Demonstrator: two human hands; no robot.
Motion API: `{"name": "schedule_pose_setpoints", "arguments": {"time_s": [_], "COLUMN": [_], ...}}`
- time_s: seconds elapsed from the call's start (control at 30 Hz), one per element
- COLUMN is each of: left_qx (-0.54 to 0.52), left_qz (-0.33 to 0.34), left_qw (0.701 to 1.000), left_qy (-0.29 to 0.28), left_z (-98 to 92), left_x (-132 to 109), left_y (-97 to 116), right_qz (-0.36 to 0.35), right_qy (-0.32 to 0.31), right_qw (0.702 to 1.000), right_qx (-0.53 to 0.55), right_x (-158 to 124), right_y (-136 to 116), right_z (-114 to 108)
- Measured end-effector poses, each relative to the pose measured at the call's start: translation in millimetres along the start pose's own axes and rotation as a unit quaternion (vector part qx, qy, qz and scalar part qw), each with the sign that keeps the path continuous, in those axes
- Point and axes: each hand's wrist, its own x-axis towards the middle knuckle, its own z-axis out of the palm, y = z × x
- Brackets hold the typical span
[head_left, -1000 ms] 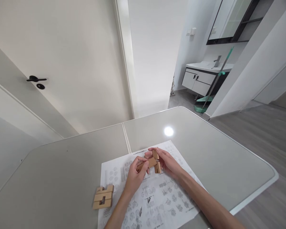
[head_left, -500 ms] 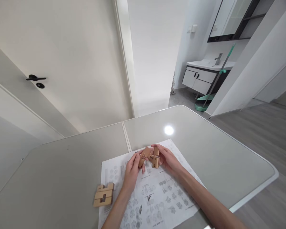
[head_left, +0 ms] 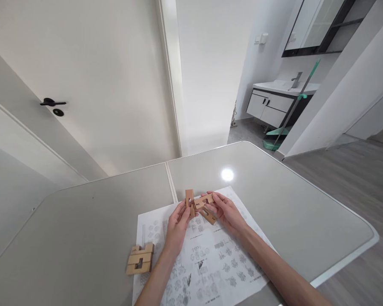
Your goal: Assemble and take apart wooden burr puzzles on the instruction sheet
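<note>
My left hand point(head_left: 177, 223) is closed on an upright notched wooden puzzle piece point(head_left: 189, 196) above the printed sheet point(head_left: 198, 238). From the right, my right hand point(head_left: 229, 212) pinches a second wooden puzzle piece point(head_left: 203, 202), tilted, with a dark number on its end. Its left end meets or overlaps the upright piece; whether they interlock I cannot tell. Below them slants another slotted piece point(head_left: 208, 216) marked 2, close to my right fingers. What supports it is partly hidden. Left of my left forearm, several notched wooden pieces point(head_left: 139, 259) lie side by side at the sheet's edge.
The grey table point(head_left: 92, 229) has a seam point(head_left: 170, 180) and a raised pale edge point(head_left: 344, 259). A closed door point(head_left: 115, 85) stands behind it. Farther right are a washbasin cabinet point(head_left: 271, 106) and a green dustpan point(head_left: 272, 144) with a broom on the floor.
The wooden pieces between my hands have been turned. The left one now stands upright, and the right one has swung from upright to nearly level, with the piece marked 2 showing below.
</note>
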Motion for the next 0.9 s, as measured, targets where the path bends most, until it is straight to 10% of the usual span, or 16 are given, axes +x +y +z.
{"name": "schedule_pose_setpoints", "arguments": {"time_s": [0.2, 0.4, 0.9], "left_qx": [0.222, 0.498, 0.7], "left_qz": [0.092, 0.196, 0.263], "left_qw": [0.969, 0.84, 0.657], "left_qy": [0.059, 0.088, 0.098], "left_z": [5.3, 1.5, -17.4], "left_x": [-8.5, -11.5, -5.2], "left_y": [-5.6, -11.4, -12.3], "right_qz": [-0.025, -0.028, -0.021], "right_qy": [0.066, 0.078, 0.085], "right_qw": [0.997, 0.996, 0.996], "right_qx": [0.01, 0.032, 0.026], "right_x": [5.4, 7.4, 13.1], "right_y": [0.3, 0.5, 6.1], "right_z": [-8.8, -13.4, -20.2]}}
